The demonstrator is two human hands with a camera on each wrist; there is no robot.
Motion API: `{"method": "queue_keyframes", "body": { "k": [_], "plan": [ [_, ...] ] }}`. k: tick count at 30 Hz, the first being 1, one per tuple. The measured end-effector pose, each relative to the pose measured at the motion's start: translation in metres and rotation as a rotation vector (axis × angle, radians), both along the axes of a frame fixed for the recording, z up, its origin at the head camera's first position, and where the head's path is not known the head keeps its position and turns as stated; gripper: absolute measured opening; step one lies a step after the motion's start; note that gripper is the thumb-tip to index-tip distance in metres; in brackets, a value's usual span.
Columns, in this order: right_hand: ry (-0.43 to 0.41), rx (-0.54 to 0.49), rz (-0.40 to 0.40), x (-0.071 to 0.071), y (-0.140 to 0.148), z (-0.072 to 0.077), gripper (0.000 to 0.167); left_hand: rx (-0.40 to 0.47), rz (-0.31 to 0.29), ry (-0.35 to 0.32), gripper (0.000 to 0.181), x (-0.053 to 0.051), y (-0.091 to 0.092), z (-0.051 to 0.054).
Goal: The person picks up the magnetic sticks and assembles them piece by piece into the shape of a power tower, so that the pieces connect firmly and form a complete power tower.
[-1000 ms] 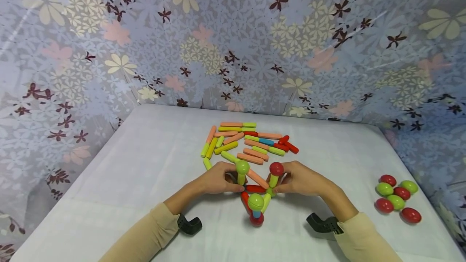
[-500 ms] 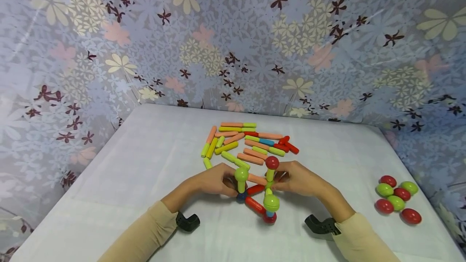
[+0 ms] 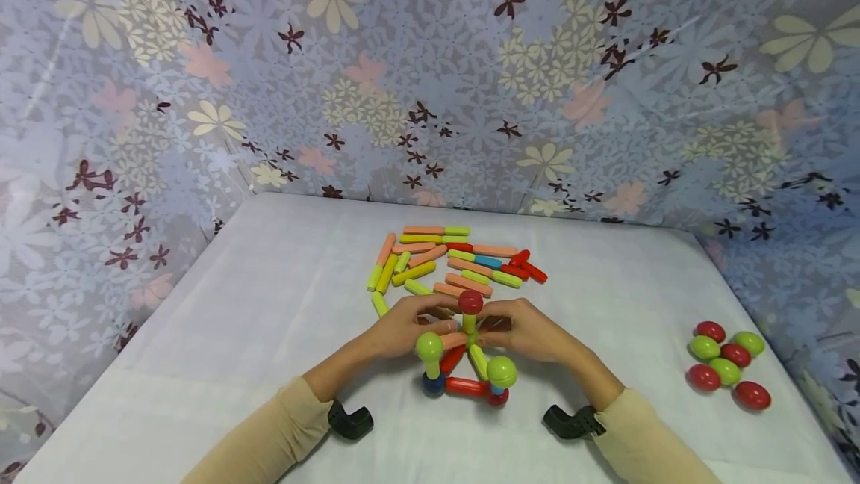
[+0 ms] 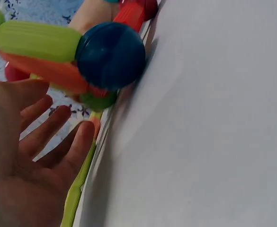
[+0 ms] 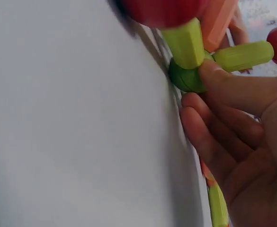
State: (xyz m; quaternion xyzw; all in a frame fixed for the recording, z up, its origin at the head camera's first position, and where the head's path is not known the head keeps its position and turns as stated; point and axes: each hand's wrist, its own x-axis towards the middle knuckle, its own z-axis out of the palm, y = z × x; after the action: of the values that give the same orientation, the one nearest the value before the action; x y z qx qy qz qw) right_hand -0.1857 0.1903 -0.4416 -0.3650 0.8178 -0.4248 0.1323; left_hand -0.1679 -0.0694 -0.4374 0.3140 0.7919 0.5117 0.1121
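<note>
A toy frame of sticks and balls stands near the middle of the table, its base a triangle. At its back corner my right hand (image 3: 534,331) pinches a green ball (image 5: 188,75) between thumb and fingers; a post with a red ball (image 3: 471,302) rises there. My left hand (image 3: 402,329) lies behind the frame's left side, fingers loosely extended and thumb by the salmon stick (image 4: 48,72). Blue ball (image 3: 434,384) and red ball (image 3: 497,397) form the front corners, joined by a red stick (image 3: 467,387). Lime balls (image 3: 429,347) top both front posts.
Several loose sticks (image 3: 413,272) in salmon, lime, yellow, red and blue lie behind the hands. A group of red and green balls (image 3: 725,372) sits at the table's right. Floral cloth (image 3: 430,81) hangs behind the white table (image 3: 282,267).
The frame has turned counterclockwise as seen from above: the blue corner came forward, the red corner went right, the green corner went back. Both hands stayed near it, the right shifting left.
</note>
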Motion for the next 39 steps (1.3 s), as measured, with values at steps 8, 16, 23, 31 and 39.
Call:
{"method": "queue_keyframes", "body": {
  "k": [8,16,23,31,39],
  "plan": [
    [0.106,0.063,-0.089,-0.003,-0.017,-0.001,0.016,-0.01,0.017,-0.002,0.031,-0.005,-0.001,-0.007],
    [0.331,0.153,-0.239,-0.018,-0.021,0.002,0.022,0.014,0.013,0.015,0.029,-0.004,-0.001,-0.002],
    [0.425,0.334,-0.301,-0.018,-0.024,0.006,0.015,0.008,0.004,0.004,0.029,0.007,-0.001,0.022],
    [0.098,0.464,-0.226,-0.011,-0.003,0.024,0.026,0.007,0.014,-0.003,0.027,0.009,0.0,0.027],
    [-0.223,0.092,-0.066,-0.007,0.016,0.029,0.014,-0.018,0.028,-0.017,0.023,0.01,0.0,0.029]
  ]
}}
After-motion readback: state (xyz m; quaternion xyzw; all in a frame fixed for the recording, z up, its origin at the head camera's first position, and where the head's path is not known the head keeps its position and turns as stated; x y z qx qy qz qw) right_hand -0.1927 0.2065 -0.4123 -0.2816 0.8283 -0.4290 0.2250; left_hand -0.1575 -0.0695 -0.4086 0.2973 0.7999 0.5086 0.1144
